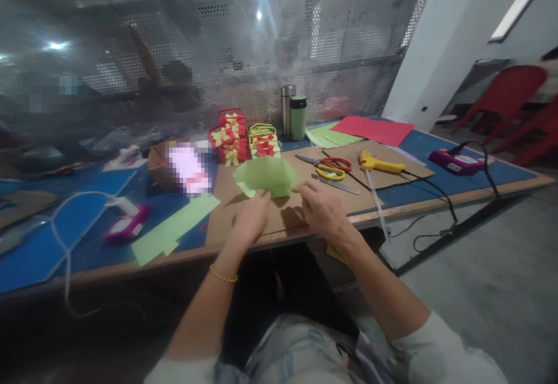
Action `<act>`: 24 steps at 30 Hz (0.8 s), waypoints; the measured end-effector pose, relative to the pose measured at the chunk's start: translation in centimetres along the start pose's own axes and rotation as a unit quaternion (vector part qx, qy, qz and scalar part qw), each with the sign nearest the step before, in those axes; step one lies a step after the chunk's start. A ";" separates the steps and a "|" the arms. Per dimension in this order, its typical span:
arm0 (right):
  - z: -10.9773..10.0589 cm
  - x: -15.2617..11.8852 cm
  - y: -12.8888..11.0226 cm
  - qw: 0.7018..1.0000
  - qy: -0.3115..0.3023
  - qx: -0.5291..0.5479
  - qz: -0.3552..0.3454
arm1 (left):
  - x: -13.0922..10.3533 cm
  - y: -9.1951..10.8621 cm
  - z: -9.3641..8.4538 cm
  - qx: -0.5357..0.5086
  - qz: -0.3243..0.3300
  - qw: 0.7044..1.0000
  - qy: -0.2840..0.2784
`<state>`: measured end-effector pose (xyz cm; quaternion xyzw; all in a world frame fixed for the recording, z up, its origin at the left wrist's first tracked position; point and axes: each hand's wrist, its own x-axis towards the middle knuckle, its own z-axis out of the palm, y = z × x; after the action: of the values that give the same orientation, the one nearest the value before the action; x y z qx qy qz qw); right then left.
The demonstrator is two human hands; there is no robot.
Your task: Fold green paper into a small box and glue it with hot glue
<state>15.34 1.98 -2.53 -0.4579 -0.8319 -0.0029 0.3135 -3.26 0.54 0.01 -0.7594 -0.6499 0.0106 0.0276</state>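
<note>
A light green paper piece [265, 176] with a bent, many-sided outline stands on the brown cardboard [231, 230] in front of me. My left hand [253, 216] has its fingers closed on the lower edge of this paper. Just right of the paper is my right hand [321, 208], its index finger pointing toward the paper's edge and its other fingers curled; whether it holds anything small is hidden. Right of the paper lie red-handled scissors [337, 164], yellow-handled scissors [329, 172] and a metal blade or tweezers [335, 185].
Small red baskets with bows [230, 137] and green ones [264, 140] stand behind the paper, near two flasks [298, 118]. A yellow glue gun [381, 164] with a cord lies right. Green strips [174, 230], a box [159, 169] and a purple device [127, 224] are left.
</note>
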 end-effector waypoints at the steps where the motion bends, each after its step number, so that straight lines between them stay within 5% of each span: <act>1: -0.3 -0.1 0.5 0.999 0.020 -0.015 0.030 | 0.1 -0.1 0.0 0.000 -0.001 1.000 0.002; 4: -0.5 0.0 1.3 0.995 0.033 -0.041 0.084 | 0.5 -0.4 0.0 0.012 0.002 1.000 0.009; 10: 0.5 0.4 0.9 0.994 -0.039 -0.013 0.104 | 0.8 0.2 -0.6 0.056 0.018 0.998 0.006; 24: 1.0 0.1 -0.3 0.995 -0.071 -0.052 0.052 | 0.4 1.9 -1.8 0.148 0.026 0.987 -0.051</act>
<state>14.55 2.22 -3.24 -0.5150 -0.8260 0.0027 0.2293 -1.19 0.56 1.66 -0.7619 -0.6221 0.1457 0.1061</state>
